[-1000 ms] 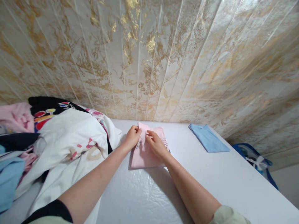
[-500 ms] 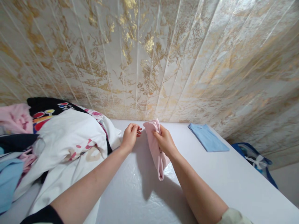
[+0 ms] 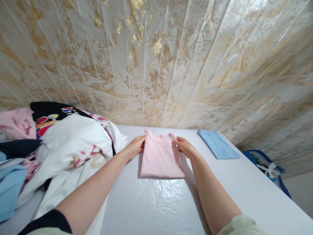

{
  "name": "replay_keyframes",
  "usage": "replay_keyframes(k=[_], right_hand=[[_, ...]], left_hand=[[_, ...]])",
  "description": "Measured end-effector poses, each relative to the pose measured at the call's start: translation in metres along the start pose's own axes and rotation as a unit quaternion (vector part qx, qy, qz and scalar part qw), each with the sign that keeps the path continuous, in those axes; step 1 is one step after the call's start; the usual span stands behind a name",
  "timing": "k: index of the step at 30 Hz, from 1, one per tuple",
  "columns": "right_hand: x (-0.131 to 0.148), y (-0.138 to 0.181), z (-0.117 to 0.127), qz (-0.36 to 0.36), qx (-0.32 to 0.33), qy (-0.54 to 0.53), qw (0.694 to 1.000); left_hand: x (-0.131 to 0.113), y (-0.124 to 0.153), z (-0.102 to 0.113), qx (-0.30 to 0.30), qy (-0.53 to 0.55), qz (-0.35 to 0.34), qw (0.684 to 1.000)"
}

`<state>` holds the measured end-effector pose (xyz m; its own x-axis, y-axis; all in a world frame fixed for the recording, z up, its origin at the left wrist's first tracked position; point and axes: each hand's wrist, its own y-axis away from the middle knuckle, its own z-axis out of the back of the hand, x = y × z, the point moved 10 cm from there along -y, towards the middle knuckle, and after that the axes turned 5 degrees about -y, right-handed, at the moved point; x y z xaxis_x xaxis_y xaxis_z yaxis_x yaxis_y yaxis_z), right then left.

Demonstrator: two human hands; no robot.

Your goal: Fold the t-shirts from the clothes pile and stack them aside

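A pink T-shirt (image 3: 161, 160), folded into a flat rectangle with its neckline at the far side, is in front of me at the white table. My left hand (image 3: 136, 147) grips its upper left edge, the fingers partly hidden behind the cloth. On the opposite side, my right hand (image 3: 185, 147) pinches the upper right edge near the shoulder. The near edge of the shirt casts a thin shadow, and I cannot tell whether the cloth fully rests on the table.
A folded light blue garment (image 3: 218, 145) lies at the right on the white table (image 3: 146, 209). Heaped clothes (image 3: 73, 140) cover the left side. Beyond the right edge stands a blue-trimmed bag (image 3: 269, 169). A gold-patterned curtain (image 3: 156, 71) hangs along the back.
The pink shirt has gone from hanging edge-on in my right hand to facing me, spread as a flat rectangle. My left hand, formerly apart from it, has taken hold of its left edge.
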<state>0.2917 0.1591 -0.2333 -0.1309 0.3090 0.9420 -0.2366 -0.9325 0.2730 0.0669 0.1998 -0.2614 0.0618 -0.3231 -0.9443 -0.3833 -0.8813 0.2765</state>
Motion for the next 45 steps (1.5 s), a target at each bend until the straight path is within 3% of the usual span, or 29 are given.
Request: replay_keyframes(k=[2,6,9,13,17,20,23,26,31,35,41,45], right_hand=[[-0.011,-0.012,0.012,0.011,-0.041,0.099,0.994],[-0.005,-0.019,0.017,0.077,-0.082,0.242,0.964],[-0.009,-0.019,0.011,0.047,-0.049,0.281,0.957],[-0.019,-0.011,-0.003,-0.001,0.049,0.298,0.953],[-0.002,-0.007,0.009,0.042,-0.015,0.379,0.924],[0.016,-0.004,0.016,0.106,-0.083,0.398,0.907],[0.025,-0.002,0.010,0.161,-0.106,0.390,0.900],[0.025,-0.001,-0.003,0.190,-0.085,0.389,0.897],[0.038,0.014,-0.020,0.239,-0.086,0.395,0.883],[0.057,0.029,-0.061,0.310,-0.009,0.323,0.894],[0.063,0.018,-0.118,0.296,0.053,0.260,0.918],[0.050,0.009,-0.127,0.270,0.052,0.196,0.941]], left_hand=[[-0.002,-0.001,0.005,-0.040,-0.087,-0.040,0.995],[-0.013,0.000,0.009,-0.098,-0.240,-0.119,0.959],[-0.022,0.004,0.014,-0.138,-0.378,-0.116,0.908],[-0.025,0.009,0.012,-0.118,-0.523,-0.080,0.840],[-0.033,0.011,0.023,-0.161,-0.551,-0.083,0.815],[-0.041,0.010,0.036,-0.221,-0.511,-0.118,0.823],[-0.038,0.004,0.042,-0.223,-0.437,-0.133,0.861],[-0.038,0.000,0.039,-0.191,-0.370,-0.166,0.894],[-0.045,0.003,0.037,-0.191,-0.329,-0.199,0.903],[-0.044,0.003,0.032,-0.185,-0.299,-0.199,0.915],[-0.032,0.005,0.031,-0.174,-0.266,-0.164,0.934],[-0.022,0.003,0.036,-0.192,-0.275,-0.121,0.934]])
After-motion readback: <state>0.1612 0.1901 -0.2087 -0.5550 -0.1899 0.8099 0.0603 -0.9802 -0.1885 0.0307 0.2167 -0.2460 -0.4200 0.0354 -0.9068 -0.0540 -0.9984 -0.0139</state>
